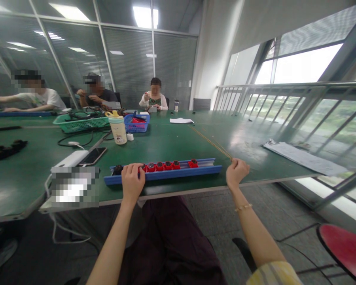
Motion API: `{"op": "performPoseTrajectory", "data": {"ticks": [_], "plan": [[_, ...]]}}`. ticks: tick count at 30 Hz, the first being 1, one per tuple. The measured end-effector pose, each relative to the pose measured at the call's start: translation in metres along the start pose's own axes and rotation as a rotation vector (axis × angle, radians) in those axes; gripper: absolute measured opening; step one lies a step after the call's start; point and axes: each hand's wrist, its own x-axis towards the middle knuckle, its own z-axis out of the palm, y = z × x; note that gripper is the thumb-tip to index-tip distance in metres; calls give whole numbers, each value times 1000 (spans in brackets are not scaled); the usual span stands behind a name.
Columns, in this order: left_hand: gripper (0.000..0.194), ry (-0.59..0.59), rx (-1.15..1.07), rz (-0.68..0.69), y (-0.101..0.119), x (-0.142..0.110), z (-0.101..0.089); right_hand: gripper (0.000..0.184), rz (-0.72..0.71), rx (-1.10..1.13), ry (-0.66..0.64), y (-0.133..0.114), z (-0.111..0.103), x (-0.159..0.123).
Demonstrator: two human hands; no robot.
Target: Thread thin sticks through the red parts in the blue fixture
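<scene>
A long blue rail [184,174] with a channel lies near the table's front edge. In its channel sits a row of small red pieces with dark round tops, among them a red piece [192,163] apart from the others toward the right end. My left hand [133,183] is closed over the rail's left part, its fingers curled into the channel beside the row; what lies under the fingertips is hidden. A dark lump [118,170] rests at the left end. To the right of the rail, my right hand [237,173] pinches thin yellow strands [212,143], which stretch away across the table.
A cream cup [118,128], a green basket [83,123], a blue basket [136,124] and a phone [92,156] with cables stand on the left. A clipboard [305,157] lies at the right edge. Several people sit beyond; a red stool [345,251] is at lower right.
</scene>
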Motion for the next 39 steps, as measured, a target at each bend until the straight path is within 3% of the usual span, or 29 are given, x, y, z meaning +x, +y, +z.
{"op": "performPoseTrajectory", "data": {"ticks": [4,10,16,22,39], "plan": [[19,5,2,-4,0,0,0,40,-169,149,24,-16,-3,-8],[24,61,-16,-13,-3,-1,2,35,-375,257,-157,-53,0,-40],[33,148,37,-17,-2,-2,2,27,-635,517,-54,-55,7,-51],[25,86,33,-5,-3,-2,3,25,-658,560,-101,-50,12,-46],[17,82,88,-37,-2,-2,2,25,-664,559,-156,-51,14,-47]]}}
